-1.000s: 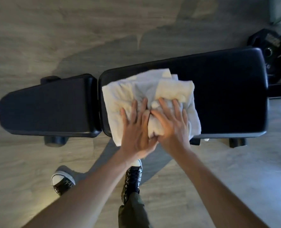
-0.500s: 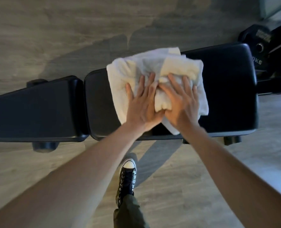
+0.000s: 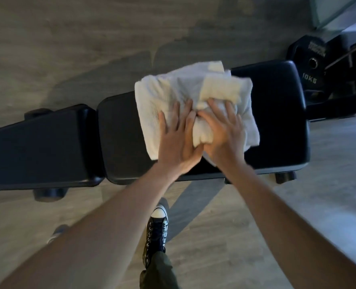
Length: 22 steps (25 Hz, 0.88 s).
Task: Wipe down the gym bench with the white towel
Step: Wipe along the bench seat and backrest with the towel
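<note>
A black padded gym bench (image 3: 277,113) runs left to right across the floor, with a shorter seat pad (image 3: 37,147) at its left end. A crumpled white towel (image 3: 168,94) lies on the middle of the long pad, and its far edge reaches over the pad's far side. My left hand (image 3: 177,138) presses flat on the towel's near part, fingers spread. Beside it and touching it, my right hand (image 3: 223,134) presses on a bunched fold of the towel. The pad under the towel is hidden.
A black 10 kg weight plate (image 3: 310,65) and dark rack parts stand past the bench's right end. My black sneaker (image 3: 156,232) is on the grey wood floor just in front of the bench. Round bench feet (image 3: 48,193) stick out on the near side.
Both hands have slid the towel to the right along the long pad and toward its far edge. The pad's left part is now uncovered.
</note>
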Each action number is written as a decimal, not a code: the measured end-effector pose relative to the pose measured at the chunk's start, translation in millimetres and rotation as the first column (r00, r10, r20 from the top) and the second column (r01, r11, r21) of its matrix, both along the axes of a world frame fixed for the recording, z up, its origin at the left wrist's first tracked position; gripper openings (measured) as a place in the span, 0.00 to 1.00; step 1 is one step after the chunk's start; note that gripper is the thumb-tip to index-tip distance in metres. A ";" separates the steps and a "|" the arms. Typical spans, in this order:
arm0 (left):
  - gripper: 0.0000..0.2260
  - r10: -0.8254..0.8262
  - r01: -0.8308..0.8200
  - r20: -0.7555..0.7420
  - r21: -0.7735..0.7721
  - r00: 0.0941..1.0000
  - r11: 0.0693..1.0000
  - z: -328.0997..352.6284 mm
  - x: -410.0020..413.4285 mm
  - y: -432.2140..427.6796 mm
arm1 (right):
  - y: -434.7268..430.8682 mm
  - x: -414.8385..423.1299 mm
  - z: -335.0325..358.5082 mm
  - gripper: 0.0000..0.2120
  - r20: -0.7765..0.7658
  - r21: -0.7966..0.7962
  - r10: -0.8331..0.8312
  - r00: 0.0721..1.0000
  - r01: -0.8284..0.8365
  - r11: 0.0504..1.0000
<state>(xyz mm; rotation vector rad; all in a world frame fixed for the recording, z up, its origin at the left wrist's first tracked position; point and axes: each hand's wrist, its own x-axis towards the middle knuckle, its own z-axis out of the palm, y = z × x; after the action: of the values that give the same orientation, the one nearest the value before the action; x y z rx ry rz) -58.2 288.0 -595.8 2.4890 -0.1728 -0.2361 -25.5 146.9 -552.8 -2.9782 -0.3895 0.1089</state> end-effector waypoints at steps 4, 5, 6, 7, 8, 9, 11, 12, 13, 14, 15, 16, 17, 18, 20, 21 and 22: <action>0.37 -0.070 0.067 0.037 0.061 0.997 0.996 -8.1 -86.4 -16.1 | -17.1 -99.4 -6.2 0.23 0.053 0.093 -0.097 0.994 0.092 0.991; 0.37 -0.076 0.073 0.046 0.073 0.996 0.995 -9.2 -98.4 -20.7 | -20.6 -113.6 -7.9 0.23 0.042 0.104 -0.110 0.993 0.105 0.989; 0.37 -0.079 0.075 0.052 0.085 0.995 0.994 -10.7 -103.6 -24.2 | -23.5 -120.3 -9.5 0.22 0.034 0.111 -0.112 0.993 0.107 0.988; 0.37 -0.086 0.080 0.056 0.096 0.995 0.992 -11.9 -101.9 -26.1 | -25.7 -119.1 -10.9 0.22 0.040 0.117 -0.108 0.993 0.103 0.988; 0.37 -0.090 0.084 0.057 0.105 0.994 0.991 -11.9 -94.9 -26.6 | -27.5 -112.3 -12.0 0.22 0.057 0.114 -0.109 0.992 0.102 0.988; 0.37 -0.095 0.088 0.056 0.108 0.994 0.990 -10.5 -85.2 -27.4 | -29.8 -102.4 -13.0 0.21 0.073 0.102 -0.115 0.991 0.107 0.989; 0.37 -0.104 0.098 0.055 0.104 0.993 0.990 -7.6 -62.2 -30.5 | -34.7 -77.7 -14.2 0.19 0.104 0.082 -0.128 0.986 0.120 0.989; 0.37 -0.109 0.103 0.056 0.101 0.992 0.989 -6.8 -50.5 -32.3 | -37.2 -66.2 -14.4 0.19 0.116 0.075 -0.128 0.985 0.119 0.990; 0.38 -0.106 0.101 0.057 0.085 0.993 0.991 -5.7 -38.1 -35.1 | -39.7 -54.2 -12.0 0.19 0.120 0.066 -0.120 0.986 0.112 0.991; 0.38 -0.090 0.087 0.059 0.055 0.994 0.995 -3.7 -24.1 -38.4 | -43.0 -39.4 -8.4 0.20 0.109 0.063 -0.103 0.989 0.096 0.993; 0.38 -0.072 0.070 0.052 0.023 0.996 0.997 -0.4 -7.9 -42.2 | -47.3 -20.5 -3.9 0.22 0.078 0.059 -0.081 0.994 0.076 0.995; 0.38 -0.056 0.056 0.030 -0.004 0.998 0.998 2.9 11.0 -46.9 | -53.6 3.2 0.7 0.24 0.039 0.056 -0.053 0.998 0.051 0.997; 0.39 -0.047 0.047 0.000 -0.017 0.999 0.999 7.2 34.2 -52.2 | -60.7 30.7 5.2 0.26 0.004 0.051 -0.021 1.000 0.020 0.998; 0.39 -0.041 0.041 -0.032 -0.017 0.999 0.999 12.6 59.6 -58.6 | -69.0 60.0 9.4 0.27 -0.022 0.046 0.008 1.000 -0.007 0.999; 0.38 -0.043 0.046 -0.112 0.017 0.993 0.999 26.1 107.4 -71.1 | -84.6 115.4 18.9 0.25 -0.068 0.068 0.041 0.997 -0.036 0.997; 0.38 -0.048 0.054 -0.152 0.038 0.987 0.998 32.0 123.8 -76.0 | -89.8 134.4 21.2 0.24 -0.089 0.093 0.038 0.995 -0.030 0.995; 0.38 -0.053 0.064 -0.184 0.052 0.982 0.997 34.1 133.5 -81.1 | -92.9 142.7 21.9 0.24 -0.109 0.101 0.021 0.994 -0.010 0.995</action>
<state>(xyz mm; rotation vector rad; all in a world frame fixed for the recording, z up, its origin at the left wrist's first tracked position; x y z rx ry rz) 75.2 207.0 -561.7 2.5049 -0.1650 -0.4983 117.2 54.1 -530.8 -2.8546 -0.3925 0.2465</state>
